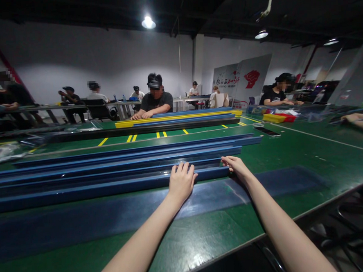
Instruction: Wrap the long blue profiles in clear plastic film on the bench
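Observation:
A long blue channel strip [111, 188] with raised edges lies across the green table in front of me. My left hand [181, 180] rests palm down over its near part, fingers stretched out and slightly spread. At the strip's right end, my right hand [237, 168] has thumb and forefinger pinched together by the far edge. What is between those fingertips is too small to make out. Nearer to me, a flat, see-through bluish plastic sheet [210, 198] stretches along the table, partly beneath my wrists.
More blue strips [200, 145] lie parallel just behind. Farther back are a yellow strip [180, 117] and a dark strip [168, 127]. A phone [266, 131] and a yellow tray [274, 118] sit at right. A co-worker [156, 98] sits opposite; another person's hand [354, 118] rests at far right.

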A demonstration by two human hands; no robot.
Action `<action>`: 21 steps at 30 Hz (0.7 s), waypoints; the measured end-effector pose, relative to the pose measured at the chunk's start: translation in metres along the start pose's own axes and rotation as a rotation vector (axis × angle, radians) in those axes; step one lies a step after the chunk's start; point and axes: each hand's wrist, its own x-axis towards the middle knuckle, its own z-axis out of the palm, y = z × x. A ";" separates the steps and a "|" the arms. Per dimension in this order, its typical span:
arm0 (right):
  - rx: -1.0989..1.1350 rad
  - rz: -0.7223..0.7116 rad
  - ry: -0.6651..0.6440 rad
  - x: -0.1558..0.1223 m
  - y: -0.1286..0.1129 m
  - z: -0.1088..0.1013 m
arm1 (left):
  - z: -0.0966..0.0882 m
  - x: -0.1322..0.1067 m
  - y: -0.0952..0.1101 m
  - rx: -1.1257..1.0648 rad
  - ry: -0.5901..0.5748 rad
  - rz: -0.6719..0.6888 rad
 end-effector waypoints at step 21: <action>-0.010 -0.037 -0.012 0.003 0.006 -0.002 | 0.001 0.000 0.001 -0.001 0.006 0.003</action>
